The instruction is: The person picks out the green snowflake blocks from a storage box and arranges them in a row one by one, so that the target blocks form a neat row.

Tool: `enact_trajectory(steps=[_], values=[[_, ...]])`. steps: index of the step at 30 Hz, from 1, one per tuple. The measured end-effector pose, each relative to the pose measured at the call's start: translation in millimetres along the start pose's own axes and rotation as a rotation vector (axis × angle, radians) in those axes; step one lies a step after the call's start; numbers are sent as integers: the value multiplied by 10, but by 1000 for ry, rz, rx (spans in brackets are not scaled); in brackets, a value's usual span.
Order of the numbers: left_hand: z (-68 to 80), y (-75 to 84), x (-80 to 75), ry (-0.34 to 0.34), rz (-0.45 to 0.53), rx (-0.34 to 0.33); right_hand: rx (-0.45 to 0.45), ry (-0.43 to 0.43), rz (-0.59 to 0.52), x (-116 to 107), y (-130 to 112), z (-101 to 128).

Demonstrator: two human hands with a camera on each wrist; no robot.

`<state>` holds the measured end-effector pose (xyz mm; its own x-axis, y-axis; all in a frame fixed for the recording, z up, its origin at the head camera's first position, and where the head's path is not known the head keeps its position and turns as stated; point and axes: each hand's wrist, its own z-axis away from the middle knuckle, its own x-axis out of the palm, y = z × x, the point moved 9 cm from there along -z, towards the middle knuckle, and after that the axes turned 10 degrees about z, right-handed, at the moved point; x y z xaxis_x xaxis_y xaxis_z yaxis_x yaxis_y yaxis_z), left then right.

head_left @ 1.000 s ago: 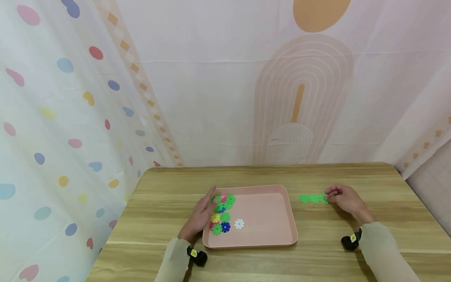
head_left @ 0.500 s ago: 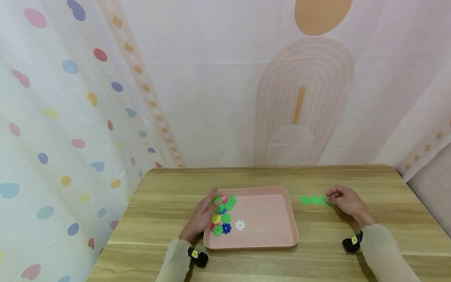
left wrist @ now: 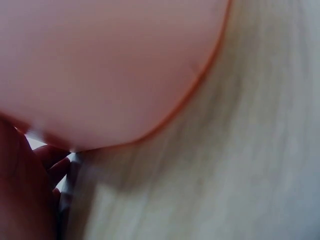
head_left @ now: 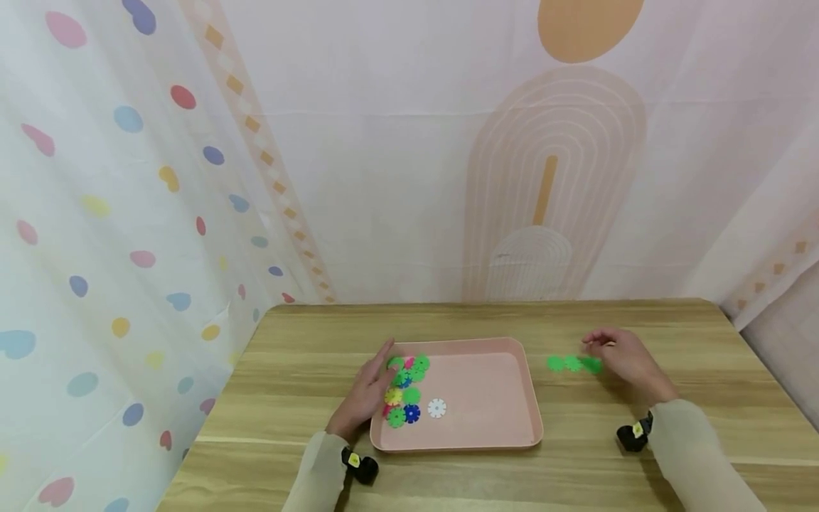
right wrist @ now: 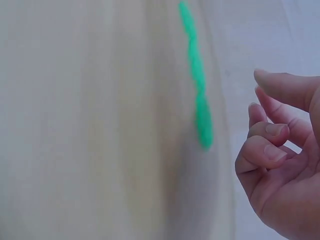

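Observation:
My left hand holds the left side of a pink tray, thumb over the rim and fingers along the outer wall. Green, blue, yellow and pink notched plastic discs lie bunched inside, near that thumb. In a row to the right of the tray, three green discs lie on the table. Just above the rightmost green disc hovers my right hand, its fingers loosely bent. The right wrist view shows nothing between thumb and fingers, with the green row apart from them.
A white notched disc sits by itself in the tray. The wooden table reaches back to a patterned curtain. Black wrist cameras are strapped to both wrists.
My right hand has let go of the rightmost green disc and lifted slightly up and away. The left hand and the tray have stayed in place.

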<state>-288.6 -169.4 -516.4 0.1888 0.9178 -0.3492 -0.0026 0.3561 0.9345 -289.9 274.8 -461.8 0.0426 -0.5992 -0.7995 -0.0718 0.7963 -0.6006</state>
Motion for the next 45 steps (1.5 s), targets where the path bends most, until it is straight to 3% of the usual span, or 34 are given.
enact_trajectory(steps=[9, 16, 21, 34, 41, 45], values=[[-28, 4, 28, -30, 72, -9, 0, -70, -98, 67, -492, -165], [-31, -19, 47, -32, 125, -56, -65, -106, -166, 184, -840, -332], [-28, 1, 47, -32, 106, -27, -118, -146, -195, 329, -1094, -413], [-31, -17, 31, -28, 83, -17, -263, -403, -206, 1087, -1780, -470], [-28, 15, 17, -26, 56, 1, -238, -557, -234, 1460, -2020, -421], [-29, 50, -2, -20, 30, 23, -259, -580, -211, 1618, -2130, -437]])
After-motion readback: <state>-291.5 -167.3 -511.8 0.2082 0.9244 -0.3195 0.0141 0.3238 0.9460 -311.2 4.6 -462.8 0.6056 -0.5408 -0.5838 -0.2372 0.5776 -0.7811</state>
